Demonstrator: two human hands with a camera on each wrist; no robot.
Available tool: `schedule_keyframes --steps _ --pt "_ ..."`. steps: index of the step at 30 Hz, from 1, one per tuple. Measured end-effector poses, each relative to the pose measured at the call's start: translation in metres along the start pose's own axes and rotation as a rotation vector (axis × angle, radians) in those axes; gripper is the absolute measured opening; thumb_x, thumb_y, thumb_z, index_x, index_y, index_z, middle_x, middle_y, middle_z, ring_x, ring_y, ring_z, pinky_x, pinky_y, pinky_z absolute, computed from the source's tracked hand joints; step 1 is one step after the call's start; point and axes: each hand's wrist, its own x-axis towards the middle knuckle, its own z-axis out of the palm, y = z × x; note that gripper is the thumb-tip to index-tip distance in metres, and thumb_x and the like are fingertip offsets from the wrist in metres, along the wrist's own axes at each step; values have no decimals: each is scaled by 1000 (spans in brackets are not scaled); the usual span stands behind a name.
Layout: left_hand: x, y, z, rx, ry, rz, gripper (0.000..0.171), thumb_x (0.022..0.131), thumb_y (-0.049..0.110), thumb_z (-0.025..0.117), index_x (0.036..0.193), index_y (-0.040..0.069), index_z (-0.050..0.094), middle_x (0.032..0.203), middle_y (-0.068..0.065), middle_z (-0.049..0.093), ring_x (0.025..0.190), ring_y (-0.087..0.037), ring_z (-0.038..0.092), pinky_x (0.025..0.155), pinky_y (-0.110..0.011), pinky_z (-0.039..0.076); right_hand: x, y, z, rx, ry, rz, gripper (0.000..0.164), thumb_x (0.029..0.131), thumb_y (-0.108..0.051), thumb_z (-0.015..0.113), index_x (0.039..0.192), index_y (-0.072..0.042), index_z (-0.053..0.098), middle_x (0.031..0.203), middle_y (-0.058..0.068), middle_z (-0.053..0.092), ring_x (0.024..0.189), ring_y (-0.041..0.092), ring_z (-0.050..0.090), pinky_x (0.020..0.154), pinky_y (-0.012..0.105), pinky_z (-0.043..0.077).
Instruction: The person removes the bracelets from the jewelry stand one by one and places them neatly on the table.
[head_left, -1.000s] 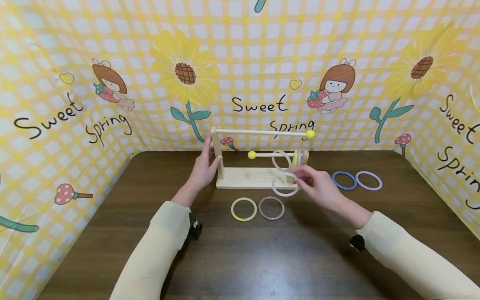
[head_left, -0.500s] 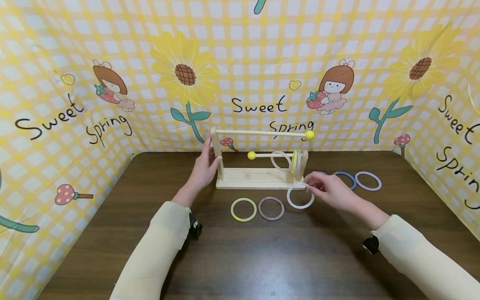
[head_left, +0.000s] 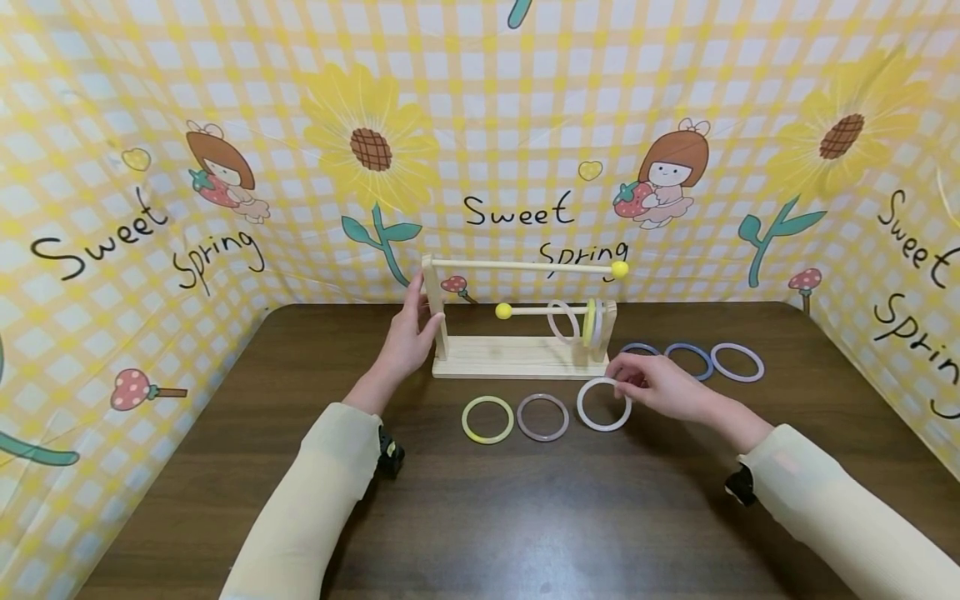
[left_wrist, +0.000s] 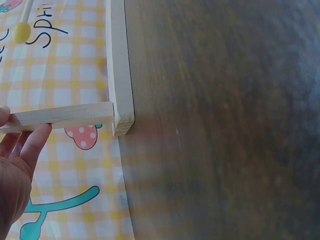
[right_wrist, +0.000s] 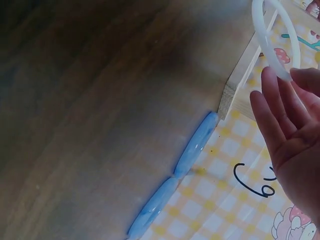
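Observation:
My left hand (head_left: 407,337) grips the left upright (head_left: 434,304) of a wooden stand, thumb on the near side and fingers behind. The left wrist view also shows fingers around this wooden post (left_wrist: 82,114). Just right of the stand's front corner, my right hand (head_left: 660,383) pinches a white ring (head_left: 581,406) between thumb and fingertips, low over the table. The right wrist view shows the white ring (right_wrist: 267,42) in that pinch. On the stand's lower rod (head_left: 531,311) hang a tilted pale pink ring (head_left: 553,327), a yellow ring (head_left: 588,323) and a whitish ring (head_left: 598,325).
A yellow-green ring (head_left: 487,441) and a greyish purple ring (head_left: 543,439) lie before the stand's base (head_left: 517,364). Behind my right hand lie a blue ring (head_left: 686,346), a lilac ring (head_left: 737,346) and a partly hidden blue ring (head_left: 637,347). A yellow ball (head_left: 619,269) caps the upper rod.
My right hand has carried the white ring rightward and toward me, away from the lower rod, and lowered it. The pale pink ring on that rod has swung slightly. My left hand stays put.

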Motion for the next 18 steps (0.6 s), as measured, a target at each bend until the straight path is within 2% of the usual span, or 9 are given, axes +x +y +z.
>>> schedule_keyframes --steps 8,18 --pt "0 -1 0 1 -5 2 75 101 5 51 157 13 2 139 -28 44 125 -43 47 102 -50 41 9 7 2 148 -101 97 14 92 7 59 107 6 59 82 10 67 67 16 62 59 34 54" --pt "0 -1 0 -1 0 2 74 101 4 50 157 13 3 138 -27 46 125 -42 48 101 -50 42 17 14 10 95 -129 80 13 87 8 64 98 2 63 76 1 59 58 13 59 53 26 50"
